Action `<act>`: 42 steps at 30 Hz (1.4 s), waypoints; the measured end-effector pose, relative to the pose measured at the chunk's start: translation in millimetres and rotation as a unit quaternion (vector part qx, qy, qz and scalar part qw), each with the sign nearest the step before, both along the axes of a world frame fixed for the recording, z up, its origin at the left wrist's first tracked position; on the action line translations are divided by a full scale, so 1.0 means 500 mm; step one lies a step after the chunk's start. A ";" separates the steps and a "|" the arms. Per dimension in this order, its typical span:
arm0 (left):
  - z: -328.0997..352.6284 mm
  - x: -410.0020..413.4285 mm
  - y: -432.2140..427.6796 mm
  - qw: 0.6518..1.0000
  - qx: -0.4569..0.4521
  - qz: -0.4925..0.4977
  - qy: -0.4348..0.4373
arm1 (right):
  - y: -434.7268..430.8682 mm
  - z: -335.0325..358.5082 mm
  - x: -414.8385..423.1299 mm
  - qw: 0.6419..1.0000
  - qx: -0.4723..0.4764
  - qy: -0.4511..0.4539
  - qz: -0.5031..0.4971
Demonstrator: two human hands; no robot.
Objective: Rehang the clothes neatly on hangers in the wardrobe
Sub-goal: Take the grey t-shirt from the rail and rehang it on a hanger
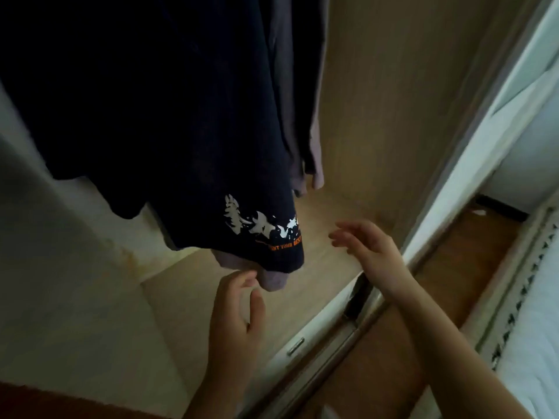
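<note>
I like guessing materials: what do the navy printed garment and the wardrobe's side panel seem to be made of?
The navy garment: soft matte fabric, likely cotton jersey, hanging in loose folds. Its white and orange print looks like flat ink. The wardrobe side panel: probably laminated board with a pale wood-grain finish, smooth with faint straight streaks; solid wood cannot be ruled out.

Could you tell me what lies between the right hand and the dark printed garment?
Nothing, in the head view: the right hand is apart from the dark printed garment, and only the wardrobe floor shows through the gap.
</note>
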State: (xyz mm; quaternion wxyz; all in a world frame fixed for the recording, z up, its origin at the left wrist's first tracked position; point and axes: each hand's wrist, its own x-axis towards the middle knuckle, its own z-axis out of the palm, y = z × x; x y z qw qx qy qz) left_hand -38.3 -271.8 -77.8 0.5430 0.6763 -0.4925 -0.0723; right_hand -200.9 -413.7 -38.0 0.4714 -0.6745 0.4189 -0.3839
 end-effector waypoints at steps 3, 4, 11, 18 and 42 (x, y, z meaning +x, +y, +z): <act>0.060 0.012 -0.043 0.995 -0.049 0.081 0.005 | -0.076 0.058 0.018 0.997 -0.054 -0.022 0.051; 0.086 0.017 -0.058 0.992 -0.069 0.102 0.002 | -0.099 0.084 0.022 0.994 -0.074 -0.032 0.068; 0.302 0.066 -0.128 0.953 -0.205 0.194 -0.110 | -0.225 0.253 0.092 0.962 -0.164 -0.120 0.184; 0.501 0.063 -0.174 0.902 -0.293 0.212 -0.236 | -0.229 0.435 0.147 0.900 -0.248 -0.233 0.274; 0.689 0.110 -0.222 0.854 -0.201 0.282 -0.388 | -0.272 0.716 0.250 0.912 -0.361 -0.108 0.162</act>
